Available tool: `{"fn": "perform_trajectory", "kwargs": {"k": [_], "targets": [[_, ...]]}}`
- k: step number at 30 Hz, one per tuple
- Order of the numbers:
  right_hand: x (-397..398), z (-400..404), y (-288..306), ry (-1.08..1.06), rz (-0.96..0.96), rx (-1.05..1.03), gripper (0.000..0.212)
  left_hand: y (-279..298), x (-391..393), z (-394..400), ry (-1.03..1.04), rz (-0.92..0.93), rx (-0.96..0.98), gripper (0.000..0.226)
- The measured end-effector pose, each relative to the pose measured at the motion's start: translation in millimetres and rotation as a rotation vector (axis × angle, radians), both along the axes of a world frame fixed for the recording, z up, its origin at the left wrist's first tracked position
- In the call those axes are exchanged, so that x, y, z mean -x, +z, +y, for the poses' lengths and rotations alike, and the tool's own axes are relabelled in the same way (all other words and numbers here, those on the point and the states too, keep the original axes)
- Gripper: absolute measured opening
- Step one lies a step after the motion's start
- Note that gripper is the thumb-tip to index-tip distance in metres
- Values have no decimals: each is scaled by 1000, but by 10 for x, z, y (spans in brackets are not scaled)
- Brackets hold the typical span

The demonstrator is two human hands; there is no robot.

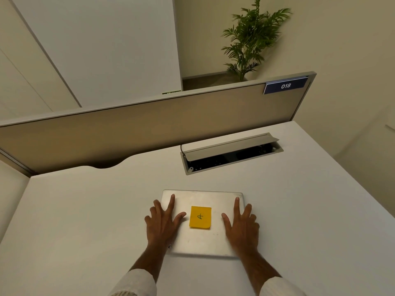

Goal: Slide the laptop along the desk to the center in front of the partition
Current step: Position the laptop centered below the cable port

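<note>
One closed laptop (pixel 203 223) mid-desk (pixel 85 221) | one yellow sticky note (pixel 200 217) on lid | two hands: left hand (pixel 162 225), right hand (pixel 242 226), flat, fingers spread wide | one partition (pixel 149 129) along far edge

Materials and finishes on the desk, seen from the head camera.

We see a closed laptop (pixel 202 223) with a brushed silver metal lid, matt with a soft sheen and a few small scuffs; on it lies a yellow paper sticky note (pixel 200 217), matt, with a pen mark. We read the desk (pixel 85 221) as a smooth, matt white laminate. The partition (pixel 149 127) looks faced in beige cloth of fine, dull weave, framed by a grey, smooth, satin edge, and bears a dark blue glossy label (pixel 285 85). The cable hatch (pixel 230 146) has a grey, smooth, matt lid, metal or plastic we cannot tell. The sleeves (pixel 136 283) are white ribbed cloth.
</note>
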State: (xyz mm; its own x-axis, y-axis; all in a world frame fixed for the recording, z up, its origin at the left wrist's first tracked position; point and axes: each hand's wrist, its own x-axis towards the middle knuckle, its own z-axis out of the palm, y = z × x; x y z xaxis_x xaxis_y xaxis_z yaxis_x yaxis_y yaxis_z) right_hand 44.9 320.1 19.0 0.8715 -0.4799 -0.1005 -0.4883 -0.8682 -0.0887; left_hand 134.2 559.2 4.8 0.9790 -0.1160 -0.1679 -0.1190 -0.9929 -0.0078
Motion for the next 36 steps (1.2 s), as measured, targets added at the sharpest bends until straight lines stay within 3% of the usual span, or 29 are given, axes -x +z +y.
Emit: {"fn": "perform_trajectory", "kwargs": {"k": [3,7,13,20,36], "targets": [[17,5,-74,-13,53,-18,82,29,34,-25,0,12,-1,87],[-9,14,-123,-35,56,-38,81,55,66,-78,6,10,-23,96],[-20,25,-161,-77,32,-72,84,44,84,-133,71,35,4,87],[-69,38,-196,-142,-43,-105,90,4,31,-145,172,71,138,70],[-107,-62,-243,-194,-154,-150,86,-17,-79,-36,266,169,542,82]]}}
